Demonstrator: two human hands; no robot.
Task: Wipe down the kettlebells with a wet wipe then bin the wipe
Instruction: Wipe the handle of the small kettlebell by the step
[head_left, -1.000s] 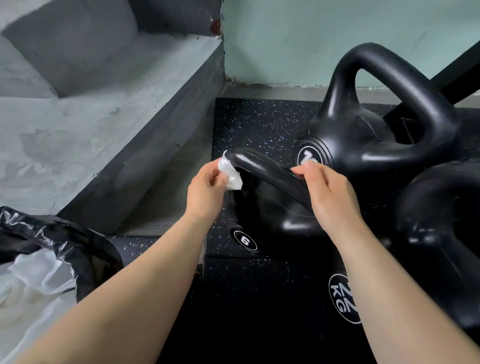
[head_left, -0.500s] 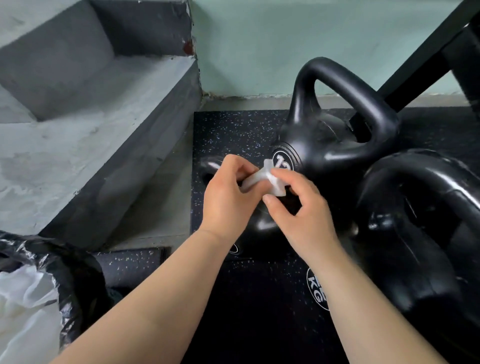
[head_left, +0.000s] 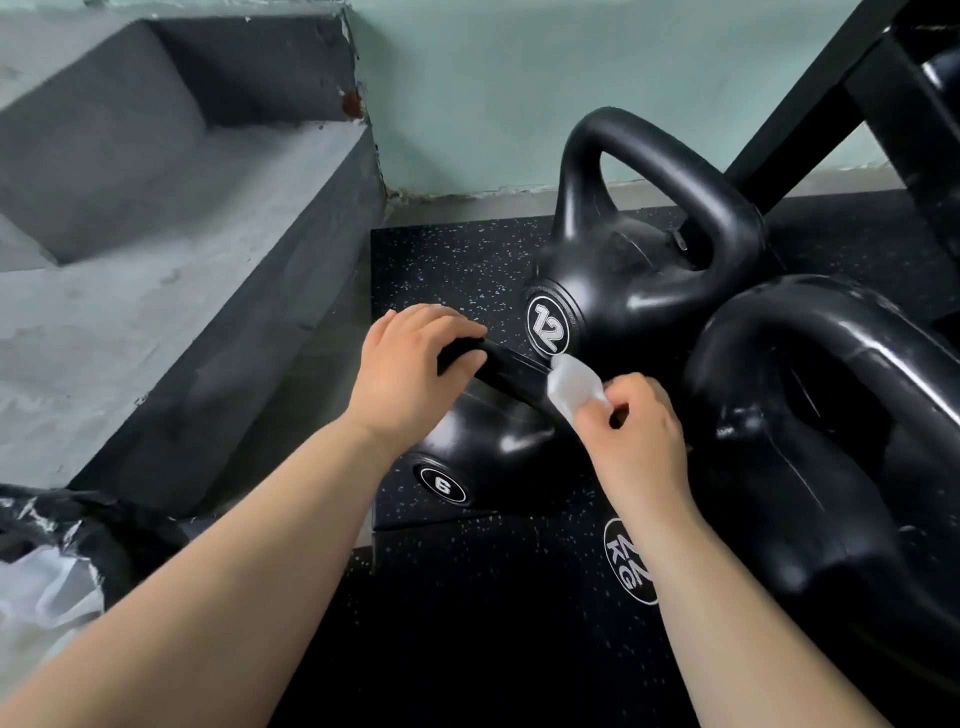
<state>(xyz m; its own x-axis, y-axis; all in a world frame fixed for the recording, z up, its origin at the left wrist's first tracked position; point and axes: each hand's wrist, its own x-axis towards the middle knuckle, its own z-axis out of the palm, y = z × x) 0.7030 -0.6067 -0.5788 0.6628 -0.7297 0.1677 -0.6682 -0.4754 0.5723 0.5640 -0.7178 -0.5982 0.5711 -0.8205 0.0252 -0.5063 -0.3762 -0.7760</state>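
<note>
Three black kettlebells stand on a speckled black rubber mat (head_left: 447, 270). The smallest, marked 6 (head_left: 488, 447), sits in the middle. My left hand (head_left: 405, 369) grips the left end of its handle. My right hand (head_left: 634, 431) pinches a white wet wipe (head_left: 574, 387) and presses it against the right part of that handle. Behind stands the kettlebell marked 12 (head_left: 639, 291). A far larger kettlebell (head_left: 821, 467) fills the right side, with its weight label partly hidden by my right forearm.
A bin lined with a black bag (head_left: 62, 545) holding white paper sits at the lower left. Grey concrete steps (head_left: 156, 249) rise on the left. A pale green wall (head_left: 493, 93) runs behind, and a black rack frame (head_left: 893, 104) stands at the upper right.
The wipe has passed from my left hand to my right. My left hand has moved onto the left end of the small kettlebell's handle, and my right now holds the wipe against the handle.
</note>
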